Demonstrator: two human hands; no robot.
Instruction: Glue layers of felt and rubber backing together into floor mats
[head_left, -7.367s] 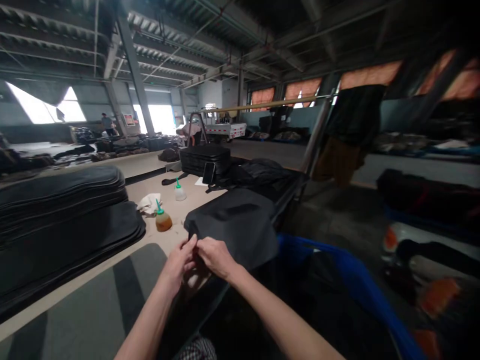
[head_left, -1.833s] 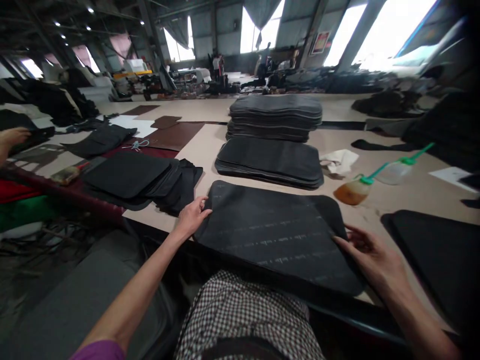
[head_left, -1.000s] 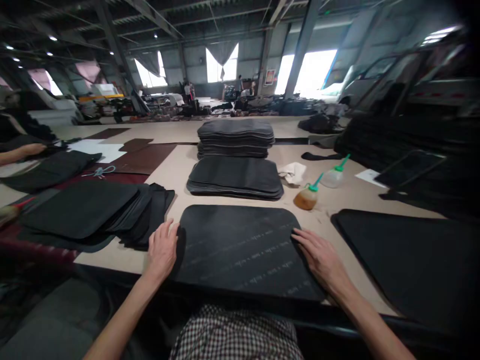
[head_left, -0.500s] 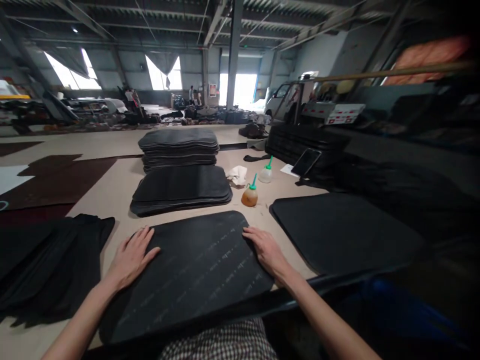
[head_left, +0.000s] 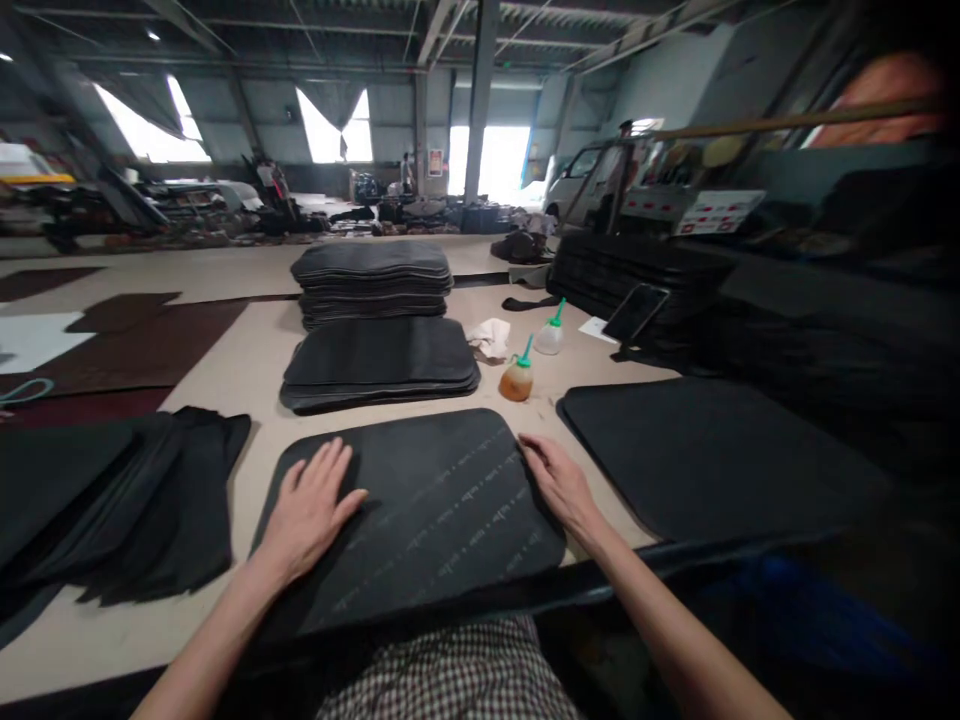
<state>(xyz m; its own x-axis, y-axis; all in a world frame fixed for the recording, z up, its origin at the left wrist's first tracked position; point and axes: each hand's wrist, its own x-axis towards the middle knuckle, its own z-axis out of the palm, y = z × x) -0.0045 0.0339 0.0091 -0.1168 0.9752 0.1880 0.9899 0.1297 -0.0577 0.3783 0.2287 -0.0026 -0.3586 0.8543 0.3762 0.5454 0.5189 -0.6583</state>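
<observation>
A black mat (head_left: 435, 510) with faint printed lines lies flat on the table right in front of me. My left hand (head_left: 309, 508) rests on its left part, palm down, fingers stretched out. My right hand (head_left: 561, 483) lies on its right edge, fingers also flat and open. Neither hand holds anything. My checked clothing (head_left: 450, 675) shows below the table edge.
Behind the mat sit a low pile (head_left: 382, 360) and a tall pile (head_left: 373, 283) of black mats. An amber glue bottle (head_left: 517, 378), a clear bottle (head_left: 550, 335) and a crumpled cloth (head_left: 490, 338) stand to the right. Another black mat (head_left: 712, 455) lies right; dark pieces (head_left: 112, 500) lie left; a phone (head_left: 635, 312) leans on a stack.
My left hand has slid further onto the mat, away from its left edge. The view has shifted slightly left. My right hand stays flat at the right edge.
</observation>
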